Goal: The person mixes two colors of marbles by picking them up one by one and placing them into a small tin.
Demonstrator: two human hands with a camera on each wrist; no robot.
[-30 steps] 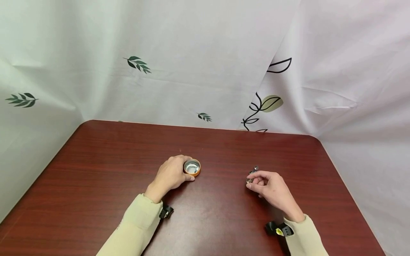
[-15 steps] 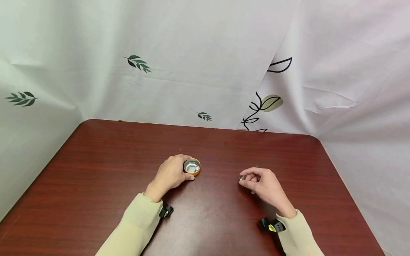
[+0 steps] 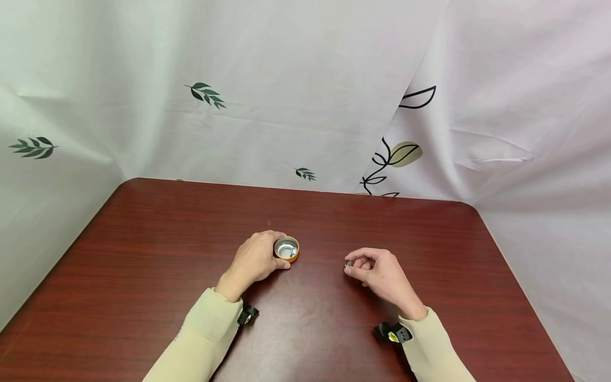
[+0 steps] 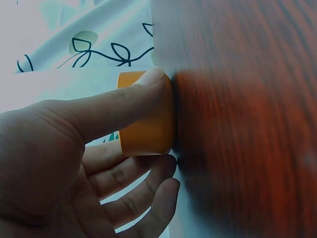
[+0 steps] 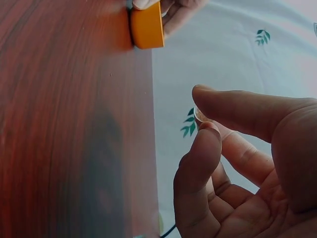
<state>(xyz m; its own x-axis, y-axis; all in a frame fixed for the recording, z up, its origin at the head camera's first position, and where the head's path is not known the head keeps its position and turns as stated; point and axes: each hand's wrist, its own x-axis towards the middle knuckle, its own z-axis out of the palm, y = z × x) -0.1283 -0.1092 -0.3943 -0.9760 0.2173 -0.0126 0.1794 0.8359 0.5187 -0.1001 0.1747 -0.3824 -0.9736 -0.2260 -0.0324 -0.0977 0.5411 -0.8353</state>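
A small round orange tin with a silvery inside stands upright on the table. Something small and pale lies inside it, too small to identify. My left hand grips the tin from the left; the left wrist view shows the thumb on the near side of its orange wall and fingers on the other. To the right, my right hand pinches a small round shiny piece between thumb and forefinger, above the table. In the right wrist view this piece looks clear or metallic, mostly covered by the fingertips.
A tiny dark object shows just behind the right hand, largely hidden by it. The reddish-brown wooden table ends at the back against a white curtain printed with leaves. Black wrist cameras sit at both cuffs.
My right hand has moved left toward the tin, carrying the small round piece away from the other small pieces on the table. My left hand and the tin stay put.
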